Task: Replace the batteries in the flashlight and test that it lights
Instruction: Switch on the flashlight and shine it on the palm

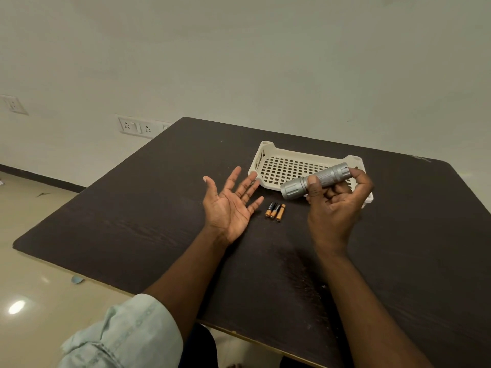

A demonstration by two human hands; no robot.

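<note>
Sockets (136,126) sit on the pale wall at the left of the frame, just above the far corner of a dark wooden table (148,197). Moving right, near the centre, the person's left hand (229,201) is raised above the table, palm up, fingers spread, holding nothing. Just right of its fingertips, three small batteries (275,210) lie side by side on the table, touching one another. Behind them, toward the upper right of centre, stands a shallow cream basket (268,158) with a perforated floor; what shows of its inside looks empty, though the flashlight and hand hide its right portion. Further right, the right hand (336,205) grasps a silver flashlight (316,180) by its knurled barrel, thumb on top and fingers curled beneath, holding it in the air in front of the basket, wide head pointing left and slightly down, tail cap up by the fingertips.

Whether these are fresh or spent cells cannot be told, so mixing them up is a risk. Loose round cells could roll off if a hand nudges them. An unscrewed tail cap could slip and drop. Cells loaded the wrong way round would leave the light dead.
</note>
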